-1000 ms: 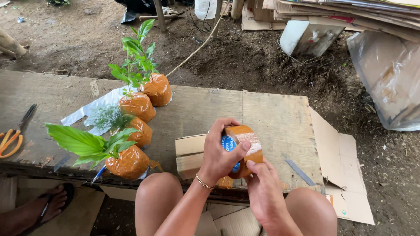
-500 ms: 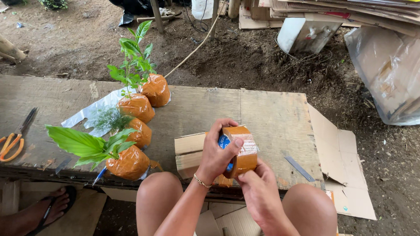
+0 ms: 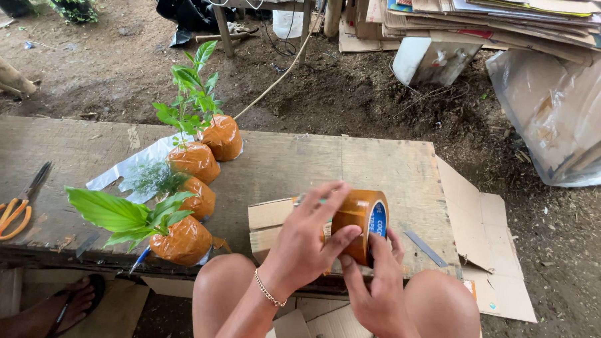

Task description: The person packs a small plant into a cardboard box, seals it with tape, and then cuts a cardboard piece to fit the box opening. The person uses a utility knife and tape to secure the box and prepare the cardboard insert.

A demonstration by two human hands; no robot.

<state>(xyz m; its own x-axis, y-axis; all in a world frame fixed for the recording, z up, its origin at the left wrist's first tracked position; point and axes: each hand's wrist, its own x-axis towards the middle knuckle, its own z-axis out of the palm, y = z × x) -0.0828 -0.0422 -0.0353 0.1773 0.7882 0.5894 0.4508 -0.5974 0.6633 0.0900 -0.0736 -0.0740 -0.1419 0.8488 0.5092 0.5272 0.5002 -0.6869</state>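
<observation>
- Over the near edge of a worn wooden bench [image 3: 301, 162], both hands met around a roll of brown packing tape [image 3: 360, 221], held upright with its blue-and-white core facing right.
- The left hand [image 3: 308, 239] lay across the roll's left side, fingers spread and curved over the top of it, thumb pressed against the tape face; a thin chain bracelet [image 3: 268, 290] circled the wrist.
- The right hand [image 3: 376, 291] came up from below, thumb and fingertips pinching the roll's lower edge; whether it gripped a loose tape end could not be told.
- The roll hovered just above a small folded cardboard box [image 3: 272, 224] that rested on the bench behind the hands.
- Left of the box stood four small plants, their root balls wrapped in brown tape: one broad-leaved plant [image 3: 178, 238] nearest, a feathery one [image 3: 193, 197] behind it, and two taller leafy ones [image 3: 194, 160] and [image 3: 222, 136] further back, partly on a white plastic sheet [image 3: 124, 173].
- Orange-handled scissors [image 3: 9, 209] lay well apart at the bench's left end.
- A flattened cardboard sheet [image 3: 490, 255] hung off the right end of the bench, and a slim grey blade [image 3: 425, 249] lay near it.
- A sandalled foot [image 3: 66, 304] showed under the bench at lower left.
</observation>
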